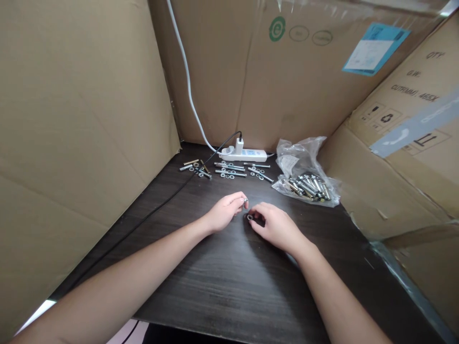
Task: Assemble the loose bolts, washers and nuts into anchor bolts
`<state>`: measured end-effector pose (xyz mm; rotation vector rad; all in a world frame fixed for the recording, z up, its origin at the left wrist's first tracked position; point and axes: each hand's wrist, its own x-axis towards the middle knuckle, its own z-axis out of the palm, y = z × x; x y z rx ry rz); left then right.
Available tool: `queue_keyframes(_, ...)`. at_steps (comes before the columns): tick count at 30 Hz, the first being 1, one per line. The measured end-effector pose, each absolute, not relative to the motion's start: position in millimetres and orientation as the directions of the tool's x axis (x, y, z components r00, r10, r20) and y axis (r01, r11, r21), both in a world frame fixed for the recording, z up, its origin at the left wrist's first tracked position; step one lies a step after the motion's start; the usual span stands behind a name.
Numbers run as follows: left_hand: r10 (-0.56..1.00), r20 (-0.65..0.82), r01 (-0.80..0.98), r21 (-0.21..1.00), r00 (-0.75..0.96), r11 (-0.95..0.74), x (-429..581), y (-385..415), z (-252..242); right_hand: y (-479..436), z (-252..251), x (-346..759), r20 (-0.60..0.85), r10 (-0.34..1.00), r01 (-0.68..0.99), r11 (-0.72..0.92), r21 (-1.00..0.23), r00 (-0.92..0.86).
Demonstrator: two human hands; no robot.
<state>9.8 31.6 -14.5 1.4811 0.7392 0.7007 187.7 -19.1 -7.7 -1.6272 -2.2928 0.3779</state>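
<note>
Above the middle of the dark tabletop, my left hand (227,210) is closed in a pinch on a small shiny metal piece (245,200), perhaps a nut; its exact kind is too small to tell. Just to the right, my right hand (274,224) is curled, with a round metal washer (250,217) at the tips of its thumb and fingers. The two hands are close together but apart. Beyond them lie long bolts (231,173) with loose washers and nuts in small groups, and another group of bolts and sleeves (186,167) farther left.
A clear plastic bag (304,162) full of expansion bolts (310,186) lies at the back right. Behind the bolts is a white power strip (247,155) with a plugged-in charger (239,145). A black cable (158,208) crosses the table's left side. Tall cardboard walls (215,71) enclose three sides.
</note>
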Motion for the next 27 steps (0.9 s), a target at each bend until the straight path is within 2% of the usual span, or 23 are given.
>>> queue_keyframes(3,0.794,-0.009,0.035,0.999,0.608,-0.016,9.9,31.6,-14.4,-17.2,-9.2,187.8,0.144,0.944,0.857,0.329,-0.397,-0.296)
queue_keyframes(8,0.79,-0.001,0.073,0.996,0.613,-0.055,8.7,30.8,-14.2,-18.2,-3.1,186.0,0.439,0.881,0.75,0.409,-0.519,-0.176)
queue_keyframes(11,0.782,0.033,0.092,0.989,0.622,-0.115,7.9,30.6,-16.2,-20.0,-0.9,181.5,0.527,0.834,0.686,0.479,-0.547,-0.163)
queue_keyframes(18,0.767,0.104,0.122,0.965,0.633,-0.232,8.1,28.3,-17.4,-19.3,-4.8,179.0,0.501,0.839,0.661,0.501,-0.559,-0.212)
queue_keyframes(27,0.737,0.127,0.203,0.918,0.664,-0.341,6.2,25.8,-14.5,-20.2,-4.4,178.5,0.389,0.899,0.704,0.41,-0.58,-0.203)
